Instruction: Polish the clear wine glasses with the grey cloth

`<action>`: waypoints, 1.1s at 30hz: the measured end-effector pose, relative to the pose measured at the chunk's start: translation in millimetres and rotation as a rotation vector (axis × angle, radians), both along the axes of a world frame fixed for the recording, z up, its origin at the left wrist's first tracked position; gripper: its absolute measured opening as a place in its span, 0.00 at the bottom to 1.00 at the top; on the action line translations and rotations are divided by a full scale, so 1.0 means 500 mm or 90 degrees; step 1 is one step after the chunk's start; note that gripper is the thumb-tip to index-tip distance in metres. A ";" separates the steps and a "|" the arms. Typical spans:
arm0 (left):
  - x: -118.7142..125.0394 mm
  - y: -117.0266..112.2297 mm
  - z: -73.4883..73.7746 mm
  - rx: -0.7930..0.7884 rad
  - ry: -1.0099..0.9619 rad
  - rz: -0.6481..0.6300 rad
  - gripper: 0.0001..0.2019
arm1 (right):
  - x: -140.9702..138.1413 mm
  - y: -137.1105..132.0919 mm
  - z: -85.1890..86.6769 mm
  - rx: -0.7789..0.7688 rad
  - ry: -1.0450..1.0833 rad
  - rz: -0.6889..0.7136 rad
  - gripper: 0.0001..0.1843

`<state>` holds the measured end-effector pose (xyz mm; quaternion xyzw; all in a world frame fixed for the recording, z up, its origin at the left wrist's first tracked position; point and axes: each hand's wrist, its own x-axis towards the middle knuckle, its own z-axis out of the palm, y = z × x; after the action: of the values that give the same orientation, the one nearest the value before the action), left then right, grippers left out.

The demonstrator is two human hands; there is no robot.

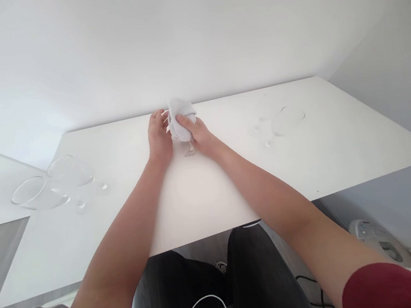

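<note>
My right hand is closed on a white cloth, thumb pressed across its front. The cloth is bunched over a clear stemmed glass, whose small foot shows just under it; most of the bowl is hidden. On the cloth's left side, my left hand is raised with curved, slightly parted fingers. Its fingertips are close to the cloth, and whether they touch the glass cannot be made out.
Two clear glasses stand at the left of the white table. Another faint transparent glass is on the right. A white wall rises behind the table. A white cable hangs over my lap.
</note>
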<state>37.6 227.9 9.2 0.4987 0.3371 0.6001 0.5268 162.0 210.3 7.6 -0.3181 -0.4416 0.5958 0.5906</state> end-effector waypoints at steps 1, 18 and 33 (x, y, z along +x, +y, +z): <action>0.003 -0.004 0.003 0.000 -0.013 -0.022 0.18 | -0.002 -0.005 0.002 0.000 -0.019 0.016 0.29; 0.013 -0.008 -0.016 -0.009 0.019 -0.018 0.24 | -0.021 0.013 -0.032 -0.066 0.003 0.044 0.36; 0.014 -0.005 -0.019 0.031 -0.011 -0.029 0.24 | -0.022 0.010 -0.020 -0.083 -0.001 0.019 0.32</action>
<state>44.8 225.6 -0.4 0.5138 0.3065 0.6003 0.5308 150.8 215.4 -2.5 -0.3501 -0.4069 0.6316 0.5594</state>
